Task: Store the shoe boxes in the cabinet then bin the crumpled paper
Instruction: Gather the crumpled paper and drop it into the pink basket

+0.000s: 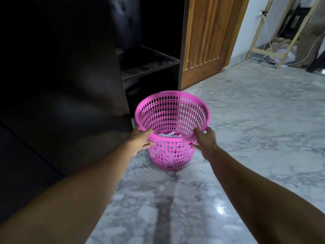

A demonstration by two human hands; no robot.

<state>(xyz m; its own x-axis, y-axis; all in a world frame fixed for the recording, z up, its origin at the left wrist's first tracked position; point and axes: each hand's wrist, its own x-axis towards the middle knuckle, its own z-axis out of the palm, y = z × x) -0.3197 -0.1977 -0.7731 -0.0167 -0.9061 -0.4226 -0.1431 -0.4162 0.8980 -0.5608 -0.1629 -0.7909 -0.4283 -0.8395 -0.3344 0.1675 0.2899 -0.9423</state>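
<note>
A pink perforated plastic bin point(173, 110) stands on the marble floor in the middle of the head view. White crumpled paper point(168, 134) lies inside it at the bottom. My left hand point(140, 140) grips the bin's near rim on the left side. My right hand point(204, 139) grips the near rim on the right side, thumb over the edge. The dark cabinet point(66, 85) rises to the left, its door panel open and a dim shelf point(149, 64) visible behind the bin. No shoe boxes can be made out in the dark interior.
A brown wooden door point(207, 41) stands behind the bin to the right of the cabinet. A light wooden frame point(274, 50) with cables sits at the far right. Grey marble floor point(246, 138) spreads to the right and toward me.
</note>
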